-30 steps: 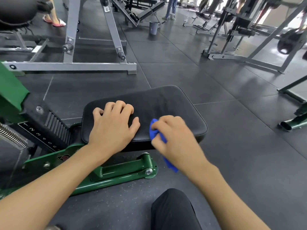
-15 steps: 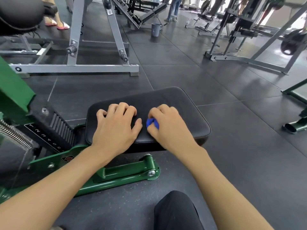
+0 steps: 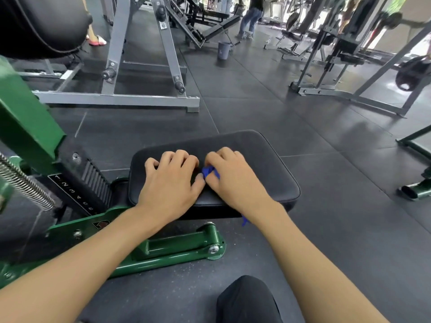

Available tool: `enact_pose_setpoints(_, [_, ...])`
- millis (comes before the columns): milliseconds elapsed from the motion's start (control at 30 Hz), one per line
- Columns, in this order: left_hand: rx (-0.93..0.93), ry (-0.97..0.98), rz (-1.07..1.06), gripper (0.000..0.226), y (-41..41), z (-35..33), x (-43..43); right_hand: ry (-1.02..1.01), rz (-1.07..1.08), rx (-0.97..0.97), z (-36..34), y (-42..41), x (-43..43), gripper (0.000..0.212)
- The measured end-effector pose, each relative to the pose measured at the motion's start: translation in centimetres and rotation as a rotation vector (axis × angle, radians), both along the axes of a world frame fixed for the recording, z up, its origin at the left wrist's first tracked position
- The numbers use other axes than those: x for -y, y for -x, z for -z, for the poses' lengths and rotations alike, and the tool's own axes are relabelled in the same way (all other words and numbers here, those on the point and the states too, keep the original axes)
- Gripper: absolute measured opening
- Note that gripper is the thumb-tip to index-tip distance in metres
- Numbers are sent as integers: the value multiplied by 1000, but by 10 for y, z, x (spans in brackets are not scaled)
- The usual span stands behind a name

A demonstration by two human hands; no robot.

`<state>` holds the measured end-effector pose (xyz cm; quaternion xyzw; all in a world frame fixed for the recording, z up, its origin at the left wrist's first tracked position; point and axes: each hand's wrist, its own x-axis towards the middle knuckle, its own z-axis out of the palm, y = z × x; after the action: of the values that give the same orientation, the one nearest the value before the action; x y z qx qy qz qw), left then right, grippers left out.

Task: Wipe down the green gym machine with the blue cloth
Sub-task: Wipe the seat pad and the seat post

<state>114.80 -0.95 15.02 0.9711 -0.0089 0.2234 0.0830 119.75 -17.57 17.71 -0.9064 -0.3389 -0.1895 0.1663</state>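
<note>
Two hands down on the black seat pad [image 3: 275, 173] of the green gym machine [image 3: 28, 127].

Far left of the pad: green upright, coiled spring [image 3: 25, 183], then a numbered adjustment scale [image 3: 74, 194] just beside the pad's left edge. Below the pad's near edge: green base arm [image 3: 177, 250], lying on the rubber floor.

On the pad's left half: left hand [image 3: 170, 183]. Rests palm down, fingers loosely bent on the vinyl, gripping nothing.

Near the pad's middle, just right of that hand: blue cloth [image 3: 210, 171]. Sits bunched small and mostly hidden, peeking out between the two thumbs, with a thin tail hanging past the pad's near edge under the wrist.

Over the cloth: right hand [image 3: 235, 183]. Curls its fingers round the wad and presses it onto the pad.

Probably mid-wipe on the pad top, with the pad's right half and the green metal not yet reached.

Possible trouble:
- Streaks or missed patches from so tight a wad, with little fabric on the vinyl and bare knuckles dragging instead.
- Fresh prints on the pad's left half from the resting palm, unless lifted.
- A snag of the loose tail on the pad's near edge, tugging the wad free.
- Left of the pad, a caught cloth or pinched finger among the spring coils and adjuster teeth.
</note>
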Motion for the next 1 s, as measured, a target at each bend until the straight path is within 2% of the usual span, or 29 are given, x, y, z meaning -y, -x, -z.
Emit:
enact_pose_setpoints(167, [-68,124,70,24,3,-7,-10,-17,360,-20,-13,-57,63,21])
enact_pose_setpoints(233, [-75,147,96,27,5,-11,-15,37,452,-37,-18,-72,67,24])
enact_pose_setpoints(300, [-71,171,100,31,9,-16,-22,104,364,-20,-20,-70,45,24])
enact_pose_setpoints(400, [-96,179,28,32,11,-22,-35,113,75,112,-13,-51,-11,12])
enact_pose_setpoints(500, [-163,175,-73,36,10,-24,-49,152,-92,71,0,-33,-43,19])
enact_pose_setpoints(567, [-220,195,-100,38,9,-24,-56,187,-25,85,-4,-49,-25,23])
enact_pose_setpoints(633, [-252,232,-96,40,10,-23,-62,247,152,76,-9,-86,15,28])
enact_pose_setpoints(700, [-257,295,-78,41,12,-22,-67,244,317,-7,-16,-119,50,28])
enact_pose_setpoints(767, [-254,328,-69,40,15,-22,-71,188,382,-85,-19,-134,59,24])
enact_pose_setpoints(867, [-261,336,-79,39,15,-23,-74,194,324,-127,-22,-123,20,25])
enact_pose_setpoints(1000, [-286,342,-88,39,12,-25,-80,190,-58,-103,-17,-74,-62,20])
